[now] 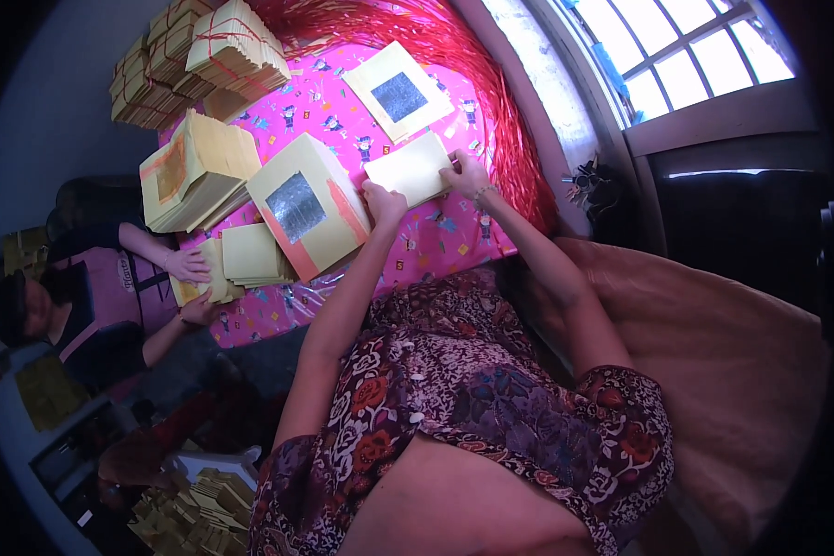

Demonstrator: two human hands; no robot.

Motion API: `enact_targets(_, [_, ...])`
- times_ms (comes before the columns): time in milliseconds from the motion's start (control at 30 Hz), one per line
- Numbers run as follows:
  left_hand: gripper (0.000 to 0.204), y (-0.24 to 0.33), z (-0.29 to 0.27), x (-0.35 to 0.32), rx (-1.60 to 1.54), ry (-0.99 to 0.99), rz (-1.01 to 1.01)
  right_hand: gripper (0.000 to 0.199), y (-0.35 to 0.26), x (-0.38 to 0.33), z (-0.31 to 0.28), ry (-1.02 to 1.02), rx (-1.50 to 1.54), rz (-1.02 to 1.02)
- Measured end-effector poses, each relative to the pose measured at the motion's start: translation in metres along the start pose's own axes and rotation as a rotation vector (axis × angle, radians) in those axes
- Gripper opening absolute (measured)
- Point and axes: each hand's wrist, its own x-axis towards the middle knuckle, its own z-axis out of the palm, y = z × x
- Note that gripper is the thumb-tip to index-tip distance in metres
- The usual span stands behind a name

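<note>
A pale yellow folded paper (406, 170) lies between my hands over the pink patterned tablecloth (338, 82). My left hand (385, 202) is closed on its near left corner, thumb up. At its right edge my right hand (469, 176) pinches it; a bracelet circles that wrist. Just left of my left hand stands a thick stack of pale yellow papers (340, 222) with a dark square and orange-red bands on top. Beyond my hands lies a flat pale yellow paper (361, 82) with a similar dark square.
Another tall paper stack (227, 167) and bundles tied with red strips (236, 46) stand far left. Red plastic strips (519, 157) pile along the right edge. At left, a person (102, 287) has both hands on papers beside a smaller stack (253, 254). A barred window (686, 56) is upper right.
</note>
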Motion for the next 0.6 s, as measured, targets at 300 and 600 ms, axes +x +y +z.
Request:
enact_targets(300, [0.051,-0.001,0.012,-0.001,0.032,0.072,0.041,0.034,-0.013,-0.008,0.003,0.06,-0.172,-0.014])
enact_targets(600, [0.081,0.001,0.012,-0.013,0.142,0.223,0.121,0.043,-0.022,-0.015,0.008,0.178,-0.332,-0.055])
